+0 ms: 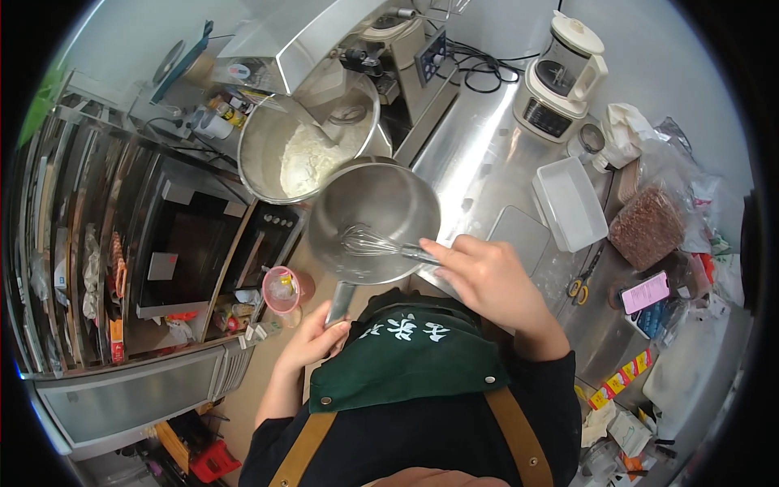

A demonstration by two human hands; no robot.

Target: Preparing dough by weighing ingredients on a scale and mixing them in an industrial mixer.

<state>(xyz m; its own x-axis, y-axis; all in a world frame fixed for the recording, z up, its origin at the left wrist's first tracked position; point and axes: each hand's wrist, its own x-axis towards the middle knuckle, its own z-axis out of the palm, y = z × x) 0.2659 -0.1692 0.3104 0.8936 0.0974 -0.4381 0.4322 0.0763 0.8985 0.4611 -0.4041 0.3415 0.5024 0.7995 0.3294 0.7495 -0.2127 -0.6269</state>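
Note:
My left hand [316,337] is closed round the handle of a deep metal saucepan [381,191], held in front of my apron. In my right hand [491,280] is a balloon whisk [369,242]; its wires reach down into the pan, near the side closest to me. Little shows inside the pan apart from some wet marks on the metal. Just beyond the pan's rim, a large steel mixing bowl [251,158] holds a heap of white flour [312,158], with a mixer attachment reaching into it.
A stand mixer [406,40] rises behind the bowl. On the steel counter [479,154] to the right are a blender [560,81], a white plastic tub [572,203], scissors [580,288] and a phone [645,292]. Ovens [187,235] and tray racks stand left, with a pink bin [284,290] below.

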